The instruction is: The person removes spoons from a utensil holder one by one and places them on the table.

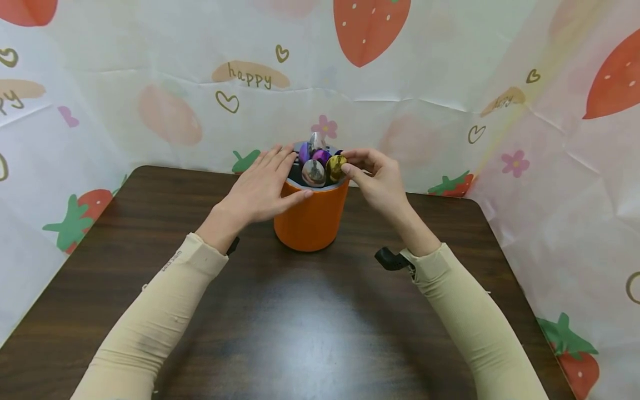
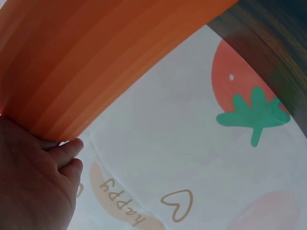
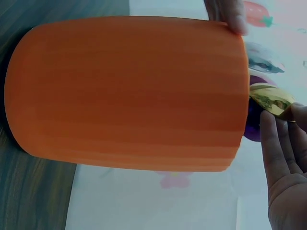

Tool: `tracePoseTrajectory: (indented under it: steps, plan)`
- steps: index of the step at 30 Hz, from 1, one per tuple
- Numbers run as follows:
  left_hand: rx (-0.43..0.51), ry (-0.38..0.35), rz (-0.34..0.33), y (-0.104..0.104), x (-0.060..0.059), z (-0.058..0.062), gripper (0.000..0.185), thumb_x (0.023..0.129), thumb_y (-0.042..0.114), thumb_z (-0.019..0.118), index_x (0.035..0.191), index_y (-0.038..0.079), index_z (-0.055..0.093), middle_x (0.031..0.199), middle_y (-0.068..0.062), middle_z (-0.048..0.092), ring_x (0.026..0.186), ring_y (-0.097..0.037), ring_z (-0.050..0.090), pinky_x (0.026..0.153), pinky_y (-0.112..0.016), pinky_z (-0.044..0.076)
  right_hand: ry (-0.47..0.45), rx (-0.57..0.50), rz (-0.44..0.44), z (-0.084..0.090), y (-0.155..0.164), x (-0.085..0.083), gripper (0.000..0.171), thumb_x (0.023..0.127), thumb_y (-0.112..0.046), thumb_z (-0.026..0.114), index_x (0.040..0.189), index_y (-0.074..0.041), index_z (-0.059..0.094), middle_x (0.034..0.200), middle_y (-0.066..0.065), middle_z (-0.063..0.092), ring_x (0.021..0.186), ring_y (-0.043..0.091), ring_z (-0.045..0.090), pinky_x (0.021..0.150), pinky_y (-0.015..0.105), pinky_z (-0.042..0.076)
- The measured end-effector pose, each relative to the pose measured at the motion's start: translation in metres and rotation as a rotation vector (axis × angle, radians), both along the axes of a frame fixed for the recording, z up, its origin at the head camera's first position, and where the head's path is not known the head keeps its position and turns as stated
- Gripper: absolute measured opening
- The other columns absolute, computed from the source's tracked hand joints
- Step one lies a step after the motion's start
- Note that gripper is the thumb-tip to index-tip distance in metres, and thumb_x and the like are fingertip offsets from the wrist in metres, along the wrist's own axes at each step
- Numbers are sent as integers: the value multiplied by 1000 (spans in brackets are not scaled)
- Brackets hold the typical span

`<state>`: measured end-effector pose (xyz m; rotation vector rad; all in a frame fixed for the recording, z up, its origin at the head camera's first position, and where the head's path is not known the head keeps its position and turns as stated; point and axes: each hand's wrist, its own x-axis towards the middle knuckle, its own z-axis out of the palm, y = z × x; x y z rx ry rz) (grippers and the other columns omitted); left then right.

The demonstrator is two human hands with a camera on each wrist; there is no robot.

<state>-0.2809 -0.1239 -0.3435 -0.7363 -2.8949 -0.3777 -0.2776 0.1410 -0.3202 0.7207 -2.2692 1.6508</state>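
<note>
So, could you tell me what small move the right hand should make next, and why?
Probably lift the gold spoon straight up out of the orange cup. The right hand pinches its bowl at the rim, and the left hand rests flat on the cup, steadying it.

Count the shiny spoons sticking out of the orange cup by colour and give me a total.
Silver spoons: 2
Purple spoons: 2
Gold spoon: 1, pinched by the right hand
Total showing: 5, all in the orange cup
</note>
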Motion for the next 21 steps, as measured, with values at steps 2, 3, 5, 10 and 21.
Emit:
tracePoseTrajectory:
  steps: [2,3,5,10,21]
  plan:
    - [0,-1,0,0,0,0,103,97,80,37,166,5,21,175,-9,10,161,-30,5,129,-52,6,-1,-8,6,2,0,1,23,101,-7,69,121,4,71,111,18,72,101,16,70,92,30,59]
    - [0,-2,-1,0,0,0,103,97,80,37,166,5,21,175,-9,10,161,-30,5,129,-52,5,-1,-15,9,4,0,1,23,101,-7,68,121,4,70,111,18,72,100,16,70,91,30,59]
    - [2,-4,-2,0,-1,0,103,97,80,37,166,6,21,175,-9,10,161,-30,5,129,-52,5,3,-31,15,7,0,2,23,101,-6,68,121,5,70,111,18,71,98,17,69,89,29,59]
    - [11,1,-5,0,-1,0,103,97,80,38,166,6,21,175,-9,11,161,-31,7,129,-53,8,22,-62,22,16,0,4,23,99,-5,70,121,4,70,109,15,73,92,18,70,88,30,60]
    - [-3,-2,-4,1,1,2,101,98,78,39,166,5,22,175,-9,10,161,-30,5,129,-53,7,58,-119,40,38,5,12,21,98,1,69,118,7,70,108,13,73,91,18,72,88,31,61]
